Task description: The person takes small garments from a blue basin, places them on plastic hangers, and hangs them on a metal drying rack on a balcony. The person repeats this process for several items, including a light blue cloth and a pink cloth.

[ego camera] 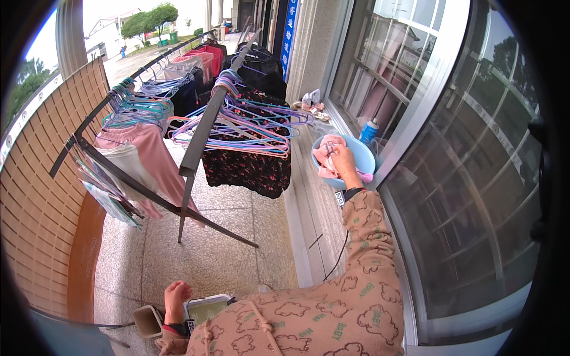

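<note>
My right hand (344, 161) reaches into a light blue plastic basin (364, 153) on the window ledge. Its fingers grip a pink cloth (328, 149) with grey stripes, bunched up inside the basin. A brighter pink piece of fabric (365, 176) pokes over the basin's near right rim. Low in the view, my left hand (176, 294) hangs with its fingers curled together, and no object shows in it. It is near a pale rectangular container (209, 307), partly hidden by my body.
Black metal clothes racks (202, 129) bear colored plastic hangers (249, 129), pink trousers (164, 155) and a dark floral garment (247, 171). A blue spray can (368, 131) stands behind the basin. Sliding glass windows (463, 178) line the right; a patterned panel (49, 196) is at left.
</note>
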Motion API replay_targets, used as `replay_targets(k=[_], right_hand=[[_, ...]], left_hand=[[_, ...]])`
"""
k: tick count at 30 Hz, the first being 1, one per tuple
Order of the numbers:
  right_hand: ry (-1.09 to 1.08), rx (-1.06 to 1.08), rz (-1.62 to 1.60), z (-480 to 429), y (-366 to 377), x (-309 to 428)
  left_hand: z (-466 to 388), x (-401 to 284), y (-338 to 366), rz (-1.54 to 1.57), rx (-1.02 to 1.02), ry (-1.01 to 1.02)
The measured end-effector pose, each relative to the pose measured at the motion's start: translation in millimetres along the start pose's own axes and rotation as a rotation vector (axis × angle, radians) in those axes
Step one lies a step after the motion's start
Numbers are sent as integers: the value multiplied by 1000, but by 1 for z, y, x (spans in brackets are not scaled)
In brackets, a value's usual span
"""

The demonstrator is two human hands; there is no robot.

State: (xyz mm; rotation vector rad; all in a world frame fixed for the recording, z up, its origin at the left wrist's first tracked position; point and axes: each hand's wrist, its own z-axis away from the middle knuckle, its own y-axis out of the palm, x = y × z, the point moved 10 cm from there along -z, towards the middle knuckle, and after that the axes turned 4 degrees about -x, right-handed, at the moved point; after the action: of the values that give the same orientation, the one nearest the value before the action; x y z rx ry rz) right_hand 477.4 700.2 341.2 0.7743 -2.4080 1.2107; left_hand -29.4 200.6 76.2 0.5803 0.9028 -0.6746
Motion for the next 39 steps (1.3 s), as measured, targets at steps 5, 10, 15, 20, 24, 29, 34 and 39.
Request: replay_targets(k=[5, 10, 15, 20, 24, 29, 34, 39], right_hand=[[-168, -137, -270, -9, -16, 77], [-424, -153, -473, 20, -11, 183], [-347, -81, -523, 16, 4, 198], [-427, -249, -453, -24, -15, 194], [-431, -236, -422, -65, -9, 190], [-393, 38, -251, -82, 34, 181], [-327, 164, -325, -67, 48, 169], [-404, 174, -368, -57, 44, 178]], left_hand=[[-6, -1, 13, -23, -28, -6], [-3, 1, 29, -56, -16, 12], [3, 7, 35, -30, 10, 12], [12, 18, 14, -43, -77, -32], [16, 22, 4, -29, -123, -23], [15, 22, 8, -2, -105, 5], [16, 27, 10, -27, -123, -20], [15, 25, 11, -7, -131, -30]])
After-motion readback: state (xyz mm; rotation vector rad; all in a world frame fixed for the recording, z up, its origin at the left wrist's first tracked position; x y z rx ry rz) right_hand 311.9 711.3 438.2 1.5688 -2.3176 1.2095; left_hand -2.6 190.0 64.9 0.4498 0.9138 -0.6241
